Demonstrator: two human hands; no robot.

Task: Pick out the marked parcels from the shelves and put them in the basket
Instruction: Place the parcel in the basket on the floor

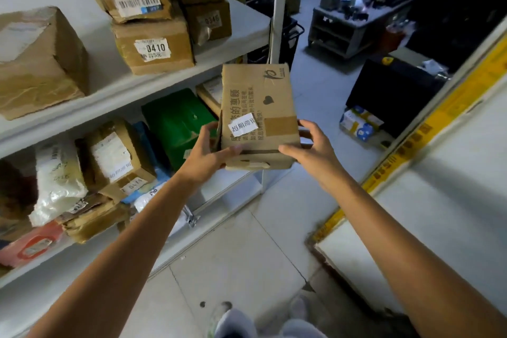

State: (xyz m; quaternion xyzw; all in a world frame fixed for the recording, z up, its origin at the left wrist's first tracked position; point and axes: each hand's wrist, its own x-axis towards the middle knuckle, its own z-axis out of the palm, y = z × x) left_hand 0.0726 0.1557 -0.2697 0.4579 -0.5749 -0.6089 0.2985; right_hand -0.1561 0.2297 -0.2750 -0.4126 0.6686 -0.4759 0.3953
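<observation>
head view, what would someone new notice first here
The cardboard box, held mid-frame between the left hand and right hand, draws the eye first, with a white slip stuck on its front face. Next come the shelves on the left, where a box labelled 0410 sits on the upper level and a green parcel lies on the one below.

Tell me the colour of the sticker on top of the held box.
White sticker with black characters; the head view shows it.
</observation>
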